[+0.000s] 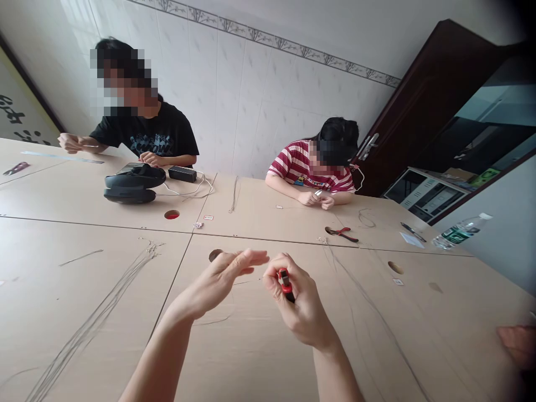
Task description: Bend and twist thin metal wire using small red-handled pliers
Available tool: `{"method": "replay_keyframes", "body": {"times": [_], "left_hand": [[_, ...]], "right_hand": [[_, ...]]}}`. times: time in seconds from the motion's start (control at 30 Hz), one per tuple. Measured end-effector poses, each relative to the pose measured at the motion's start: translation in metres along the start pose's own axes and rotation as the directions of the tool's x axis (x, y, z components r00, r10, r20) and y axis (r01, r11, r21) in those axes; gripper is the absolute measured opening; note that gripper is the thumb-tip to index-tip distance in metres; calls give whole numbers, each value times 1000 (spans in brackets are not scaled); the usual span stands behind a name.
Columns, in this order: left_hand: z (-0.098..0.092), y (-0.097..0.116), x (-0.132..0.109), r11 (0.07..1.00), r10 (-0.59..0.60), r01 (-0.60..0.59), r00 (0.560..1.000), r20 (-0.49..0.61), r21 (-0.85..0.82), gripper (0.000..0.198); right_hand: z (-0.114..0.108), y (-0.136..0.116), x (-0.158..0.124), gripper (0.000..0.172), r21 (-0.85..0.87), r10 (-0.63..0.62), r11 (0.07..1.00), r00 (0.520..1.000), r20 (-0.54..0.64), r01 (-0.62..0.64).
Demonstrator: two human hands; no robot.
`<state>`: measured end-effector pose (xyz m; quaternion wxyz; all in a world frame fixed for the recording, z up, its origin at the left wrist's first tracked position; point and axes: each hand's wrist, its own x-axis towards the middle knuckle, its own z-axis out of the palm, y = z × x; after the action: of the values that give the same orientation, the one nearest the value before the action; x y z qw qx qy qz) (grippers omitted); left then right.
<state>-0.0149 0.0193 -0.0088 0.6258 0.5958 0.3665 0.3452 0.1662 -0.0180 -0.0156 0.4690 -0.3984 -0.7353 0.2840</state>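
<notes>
Right hand point(301, 304) wraps its grip round one red-handled tool point(285, 282), tip hidden; left hand point(226, 276) open-fingered; one pliers point(341, 233) on the surface point(251, 357).

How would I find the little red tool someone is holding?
Look at the pale wooden table, near side. The right hand grips a small red-and-black tool, with the left hand close beside it. The red-handled pliers lie farther back on the table, untouched.

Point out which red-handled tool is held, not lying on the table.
The red-handled tool in the right hand; the other pliers lie loose on the table.
</notes>
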Motion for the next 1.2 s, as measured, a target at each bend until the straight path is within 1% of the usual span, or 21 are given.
{"method": "replay_keyframes", "body": {"times": [0.07,0.13,0.33,0.5,0.57,0.67,0.8,0.93,1.07,1.13,1.2], "left_hand": [[4,4,0,1000,-6,5,994,108,9,47],[7,7,1,1000,1,1,985,173,-10,48],[10,7,3,998,-38,49,967,254,-36,52],[9,4,3,993,-17,56,939,342,-103,55],[9,4,2,993,-11,53,929,370,-103,55],[9,3,3,996,-30,61,909,415,-61,56],[11,2,4,994,-100,111,872,479,5,57],[12,0,4,983,-143,181,829,541,-17,57],[14,0,3,974,-107,211,749,654,-83,54],[14,1,3,974,-64,198,708,703,-111,54],[13,2,2,974,-3,170,677,736,-152,54]], "right_hand": [[-2,-1,1,10,3,6,1000,1000,-25,-6],[-4,-1,1,11,12,9,1000,999,-51,-8],[-8,0,1,14,6,-6,1000,992,-129,7],[-11,3,2,18,-20,-5,1000,983,-185,1],[-11,3,3,18,-12,-7,1000,980,-200,5],[-11,5,2,18,6,-5,1000,976,-218,7],[-10,7,2,18,13,0,1000,972,-235,3],[-9,8,4,17,22,15,1000,973,-232,-10],[-6,10,5,17,33,30,999,971,-238,-23],[-4,12,6,17,36,43,999,967,-250,-35],[-2,14,7,18,45,61,998,964,-259,-51]]}}
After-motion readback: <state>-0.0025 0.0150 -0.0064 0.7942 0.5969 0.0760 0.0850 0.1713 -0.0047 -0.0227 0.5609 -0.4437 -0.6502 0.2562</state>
